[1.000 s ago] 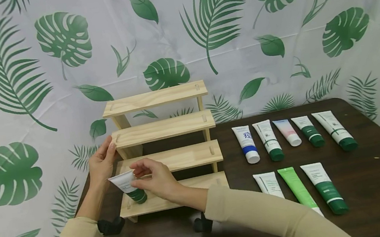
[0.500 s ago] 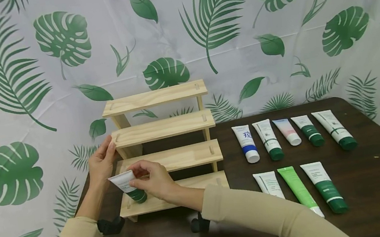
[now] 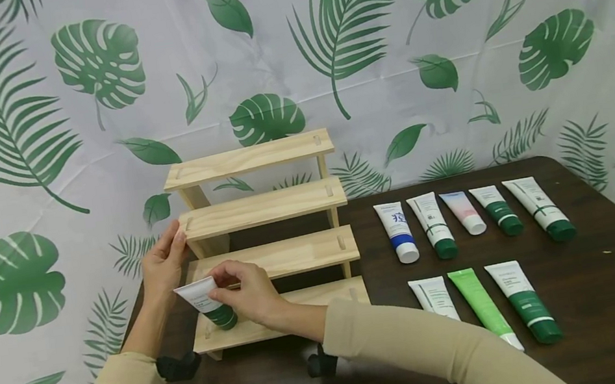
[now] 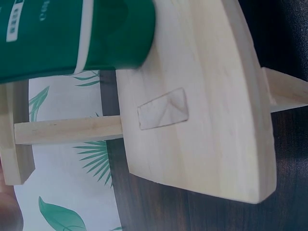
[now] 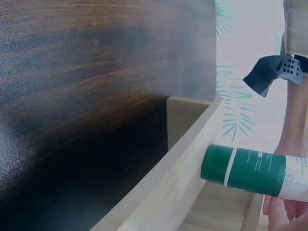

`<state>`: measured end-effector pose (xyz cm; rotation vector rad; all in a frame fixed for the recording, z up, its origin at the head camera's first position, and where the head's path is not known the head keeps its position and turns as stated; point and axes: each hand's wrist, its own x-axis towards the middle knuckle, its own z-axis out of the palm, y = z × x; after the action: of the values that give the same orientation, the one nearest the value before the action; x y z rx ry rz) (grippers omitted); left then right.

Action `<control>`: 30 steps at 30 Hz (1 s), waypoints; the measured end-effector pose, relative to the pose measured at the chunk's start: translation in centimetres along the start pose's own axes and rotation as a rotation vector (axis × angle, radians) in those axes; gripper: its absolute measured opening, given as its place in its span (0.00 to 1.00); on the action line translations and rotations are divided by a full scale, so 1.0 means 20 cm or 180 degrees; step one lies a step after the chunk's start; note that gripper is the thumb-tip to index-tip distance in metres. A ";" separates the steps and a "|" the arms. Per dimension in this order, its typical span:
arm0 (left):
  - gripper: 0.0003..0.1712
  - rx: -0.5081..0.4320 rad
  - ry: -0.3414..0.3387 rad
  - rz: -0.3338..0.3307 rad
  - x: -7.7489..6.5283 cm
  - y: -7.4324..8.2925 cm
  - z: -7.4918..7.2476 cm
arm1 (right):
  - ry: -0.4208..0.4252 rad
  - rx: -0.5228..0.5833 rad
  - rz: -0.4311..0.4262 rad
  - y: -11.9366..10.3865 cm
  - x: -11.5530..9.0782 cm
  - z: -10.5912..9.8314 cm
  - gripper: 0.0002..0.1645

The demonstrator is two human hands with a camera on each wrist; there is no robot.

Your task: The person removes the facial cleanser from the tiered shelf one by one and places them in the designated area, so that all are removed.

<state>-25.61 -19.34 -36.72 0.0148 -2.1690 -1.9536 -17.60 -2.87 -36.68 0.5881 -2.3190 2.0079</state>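
A white squeeze tube [image 3: 205, 301] with a green lower part stands cap down on the left end of the lowest step of a wooden stepped rack [image 3: 262, 208]. My right hand [image 3: 252, 295] pinches it near its flat upper end, thumb in front. The green cap end [image 4: 120, 33] meets the pale board in the left wrist view. My left hand [image 3: 163, 265] grips the left end of the second board from the top, its fingertips at the corner. In the right wrist view the tube's green part [image 5: 255, 171] rises from the board, with fingers beside its white part.
Right of the rack, several tubes lie on the dark table [image 3: 613, 306] in two rows. Among them are a blue-banded tube [image 3: 398, 232], a pink one [image 3: 464, 212] and a bright green one [image 3: 482, 302]. A leaf-patterned cloth [image 3: 274, 39] hangs behind.
My right fingers have drawn in closer on the tube's upper end and shifted slightly left. The tube and my left hand have stayed in place.
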 end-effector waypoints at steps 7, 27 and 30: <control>0.27 -0.0115 0.0032 0.0090 -0.01 0.00 0.01 | 0.0057 -0.0072 -0.0089 0.03 -0.01 -0.01 0.11; 0.27 -0.0301 0.0014 0.0057 -0.01 0.00 0.01 | -0.0030 0.0036 0.0074 -0.05 -0.16 -0.37 0.12; 0.27 -0.0349 -0.0002 0.0058 0.00 0.00 0.01 | 0.0024 -0.0003 0.0134 -0.07 -0.20 -0.48 0.13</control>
<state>-25.57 -19.13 -36.84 -0.0231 -2.0518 -2.0594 -15.61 7.19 -34.70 0.5352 -2.3476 2.0229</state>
